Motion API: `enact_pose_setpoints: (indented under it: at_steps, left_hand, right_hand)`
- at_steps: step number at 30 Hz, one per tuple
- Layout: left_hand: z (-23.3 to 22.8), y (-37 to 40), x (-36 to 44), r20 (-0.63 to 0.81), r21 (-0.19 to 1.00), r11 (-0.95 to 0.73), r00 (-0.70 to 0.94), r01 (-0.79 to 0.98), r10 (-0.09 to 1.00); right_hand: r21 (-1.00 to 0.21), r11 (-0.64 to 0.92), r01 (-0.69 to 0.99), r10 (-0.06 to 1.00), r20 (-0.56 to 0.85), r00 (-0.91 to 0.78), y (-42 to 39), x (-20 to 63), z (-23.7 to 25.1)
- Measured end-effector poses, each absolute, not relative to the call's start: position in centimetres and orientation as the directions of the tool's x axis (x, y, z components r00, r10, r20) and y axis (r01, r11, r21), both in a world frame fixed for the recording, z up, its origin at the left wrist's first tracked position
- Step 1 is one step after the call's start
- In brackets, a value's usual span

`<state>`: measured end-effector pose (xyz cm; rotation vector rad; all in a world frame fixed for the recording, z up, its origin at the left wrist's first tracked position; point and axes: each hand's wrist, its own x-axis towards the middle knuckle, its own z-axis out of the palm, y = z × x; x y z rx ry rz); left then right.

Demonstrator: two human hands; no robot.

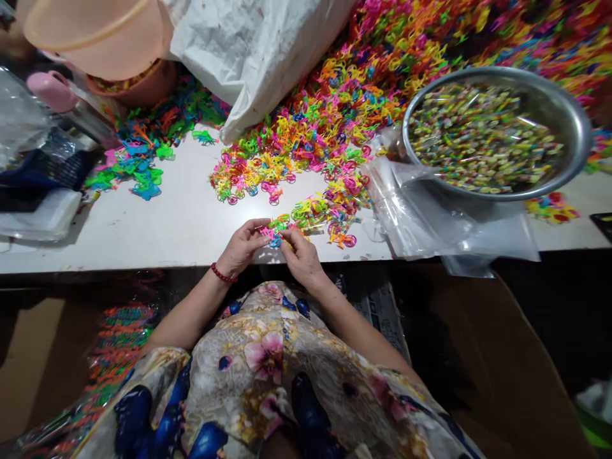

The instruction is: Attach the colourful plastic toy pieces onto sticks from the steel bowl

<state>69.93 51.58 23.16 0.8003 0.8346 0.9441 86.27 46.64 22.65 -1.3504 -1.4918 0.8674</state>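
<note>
My left hand (243,247) and my right hand (300,255) meet at the near edge of the white table (182,223). Together they pinch a small cluster of bright plastic toy pieces (273,237), pink, blue and green. A red bead bracelet circles my left wrist. Just beyond my fingers lies a loose spread of the same small plastic toys (306,172) in yellow, pink, orange and green. It thickens into a big heap toward the far right.
A metal bowl (564,102) full of small wrapped items sits at right, with clear plastic bags (430,217) in front of it. A white sack (253,51) and orange tubs (95,32) stand at the back. Green and blue toys (143,159) lie left. A cardboard box (502,357) is below.
</note>
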Motion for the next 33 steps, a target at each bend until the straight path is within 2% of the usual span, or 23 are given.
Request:
enact_pose_setpoints:
  at_steps: [6,9,13,17,21,24,28,33]
  left_hand:
    - [23.3,51.0,70.5,-0.353,0.792,0.457,0.306,-0.405,0.884]
    - [23.3,50.6,70.9,-0.357,0.822,0.431,0.253,-0.372,0.899]
    - [22.8,50.4,71.3,-0.245,0.939,0.245,0.03,-0.243,0.969]
    - [22.5,50.5,71.3,-0.221,0.962,0.223,0.027,-0.161,0.975]
    - [23.0,50.6,71.5,-0.298,0.899,0.307,0.075,-0.314,0.951]
    - [23.1,50.9,71.7,-0.393,0.82,0.403,0.112,-0.407,0.913]
    - [22.6,51.2,71.9,-0.454,0.783,0.427,0.054,-0.453,0.89]
    - [22.3,51.1,72.2,-0.476,0.732,0.44,0.073,-0.519,0.877]
  right_hand:
    - [-0.88,0.283,0.381,0.955,0.297,-0.021,46.4,85.9,22.4]
    - [-0.861,0.328,0.388,0.944,0.312,-0.105,46.0,85.4,22.3]
    - [-0.875,0.26,0.408,0.965,0.246,-0.088,45.7,85.0,22.2]
    - [-0.904,0.15,0.401,0.985,0.169,0.014,45.9,85.4,22.0]
    - [-0.916,0.119,0.384,0.984,0.159,0.075,46.0,85.6,22.2]
    - [-0.886,0.237,0.399,0.966,0.258,-0.002,45.8,85.3,22.4]
    - [-0.816,0.403,0.415,0.914,0.379,-0.142,45.4,84.7,22.2]
    - [-0.75,0.369,0.549,0.922,0.371,-0.113,45.6,84.8,21.7]
